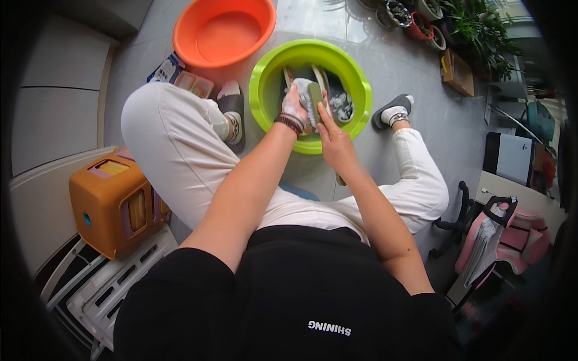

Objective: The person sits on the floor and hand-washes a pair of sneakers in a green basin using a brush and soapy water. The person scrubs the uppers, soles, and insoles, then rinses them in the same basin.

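A lime-green plastic basin (260, 92) stands on the floor between my feet, with shoes in dark water and suds. Over it my left hand (295, 104), wet with foam and with dark beads at the wrist, holds a soapy, light-coloured shoe (301, 84). My right hand (335, 142) grips a long-handled scrubbing brush (315, 100), olive green with pale bristles. The bristles face the shoe and appear to touch it. The handle's end shows below my right wrist. Another shoe (321, 81) leans inside the basin, and a dark one with white suds (342, 106) lies at its right.
An orange basin (192, 52) stands beyond my left foot, near a divided tray (195, 85) and a blue-and-white package (167, 70). Potted plants (474, 34) and a cardboard box (458, 74) are at upper right. An orange plastic stool (97, 198) and a pink chair (515, 239) flank me.
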Action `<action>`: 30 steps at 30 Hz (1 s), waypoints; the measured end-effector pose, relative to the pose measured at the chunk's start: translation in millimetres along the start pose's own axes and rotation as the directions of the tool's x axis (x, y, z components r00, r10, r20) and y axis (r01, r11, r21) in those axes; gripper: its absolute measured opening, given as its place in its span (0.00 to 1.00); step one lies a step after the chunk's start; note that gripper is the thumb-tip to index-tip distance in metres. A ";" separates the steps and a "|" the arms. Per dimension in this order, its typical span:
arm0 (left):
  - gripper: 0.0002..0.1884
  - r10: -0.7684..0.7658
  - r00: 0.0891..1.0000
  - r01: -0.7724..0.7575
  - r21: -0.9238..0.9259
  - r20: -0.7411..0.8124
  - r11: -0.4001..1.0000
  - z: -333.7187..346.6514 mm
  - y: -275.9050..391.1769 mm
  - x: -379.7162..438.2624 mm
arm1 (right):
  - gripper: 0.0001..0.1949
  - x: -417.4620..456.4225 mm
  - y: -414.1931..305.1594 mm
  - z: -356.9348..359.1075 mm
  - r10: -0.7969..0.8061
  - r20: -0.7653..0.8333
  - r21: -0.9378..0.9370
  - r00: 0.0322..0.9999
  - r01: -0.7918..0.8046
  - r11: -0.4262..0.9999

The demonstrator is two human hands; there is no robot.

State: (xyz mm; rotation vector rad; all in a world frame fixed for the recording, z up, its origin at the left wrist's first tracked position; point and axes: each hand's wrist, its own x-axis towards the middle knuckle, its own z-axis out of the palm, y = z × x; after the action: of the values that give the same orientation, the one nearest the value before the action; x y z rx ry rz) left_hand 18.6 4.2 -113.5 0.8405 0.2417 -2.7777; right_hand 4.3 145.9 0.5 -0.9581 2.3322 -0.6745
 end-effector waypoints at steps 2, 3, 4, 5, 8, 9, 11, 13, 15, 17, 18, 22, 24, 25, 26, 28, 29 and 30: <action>0.34 -0.064 0.993 0.064 -0.004 0.103 0.998 -16.4 11.8 0.0 | 0.24 -10.2 -18.3 6.4 -0.017 0.072 -0.042 0.997 0.020 0.999; 0.37 -0.105 0.980 0.105 0.010 0.170 0.994 -23.0 13.6 4.6 | 0.24 -8.2 -29.4 3.0 0.020 0.125 -0.092 0.992 -0.009 0.996; 0.31 -0.071 0.996 0.069 0.044 0.053 0.997 -19.5 7.7 9.1 | 0.24 1.7 -29.0 3.5 0.048 0.105 -0.169 0.993 -0.029 0.985; 0.24 -0.015 1.000 0.017 0.088 -0.024 0.996 -19.5 -1.7 9.4 | 0.24 13.3 -24.5 3.5 0.035 0.074 -0.186 0.997 -0.021 0.982; 0.13 0.063 0.997 -0.061 0.036 -0.041 0.997 -7.2 -14.8 4.7 | 0.24 39.2 -11.7 4.6 0.014 -0.003 -0.205 1.000 -0.015 0.979; 0.11 0.119 0.993 -0.119 0.100 -0.001 0.988 -5.3 -17.2 8.6 | 0.24 45.2 -7.8 4.9 0.019 -0.008 -0.206 1.000 -0.020 0.978; 0.10 0.117 0.989 -0.106 0.114 -0.095 0.988 -8.5 -14.9 8.8 | 0.25 49.1 -1.5 6.2 0.014 -0.006 -0.206 1.000 -0.014 0.978; 0.13 0.137 0.972 -0.108 0.154 -0.190 0.982 -3.7 -13.5 5.4 | 0.25 39.2 4.6 9.7 0.010 0.018 -0.204 1.000 -0.006 0.979; 0.14 0.138 0.958 -0.101 0.156 -0.251 0.983 -12.9 -4.7 5.8 | 0.25 16.5 3.4 8.0 0.025 0.115 -0.226 0.993 0.002 0.974; 0.14 0.156 0.965 -0.122 0.163 -0.213 0.979 -42.8 7.4 18.9 | 0.26 10.2 5.5 9.4 0.038 0.152 -0.239 0.988 -0.001 0.971; 0.14 0.087 0.980 -0.051 0.196 -0.179 0.979 -37.5 0.3 18.3 | 0.26 11.3 11.7 11.5 0.058 0.125 -0.245 0.990 -0.026 0.969; 0.12 0.000 0.986 0.033 0.197 -0.168 0.980 -24.3 -43.0 20.4 | 0.26 48.3 32.7 12.7 0.024 -0.015 -0.272 1.000 -0.027 0.962; 0.11 -0.056 0.998 0.063 0.187 -0.042 0.980 -32.0 -38.0 21.1 | 0.26 57.1 42.8 11.8 -0.003 -0.038 -0.264 0.999 -0.008 0.965; 0.11 -0.044 0.999 0.049 0.207 -0.027 0.977 -29.0 -29.8 20.1 | 0.26 50.0 38.5 10.4 0.007 -0.010 -0.234 1.000 -0.010 0.972; 0.11 -0.001 0.999 0.006 0.124 -0.043 0.992 -25.8 -19.8 19.1 | 0.26 37.1 31.9 10.4 0.016 0.019 -0.204 1.000 -0.012 0.979; 0.14 0.026 0.972 0.014 0.167 -0.234 0.986 -13.2 -1.7 13.2 | 0.26 17.7 23.6 13.4 0.040 0.071 -0.159 0.997 -0.028 0.987; 0.15 0.014 0.941 0.056 0.197 -0.337 0.979 -26.0 6.1 20.1 | 0.25 10.5 21.2 18.9 0.053 0.094 -0.142 0.994 -0.039 0.989; 0.16 0.073 0.962 -0.010 0.234 -0.262 0.972 -52.5 3.5 30.2 | 0.25 7.0 20.0 22.0 0.071 0.123 -0.127 0.990 -0.055 0.990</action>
State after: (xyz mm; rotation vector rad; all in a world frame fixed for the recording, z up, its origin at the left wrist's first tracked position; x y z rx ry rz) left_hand 22.6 7.3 -174.0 1.2664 -0.0584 -2.6799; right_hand 4.2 147.8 -30.0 -0.9475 2.3022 -0.4355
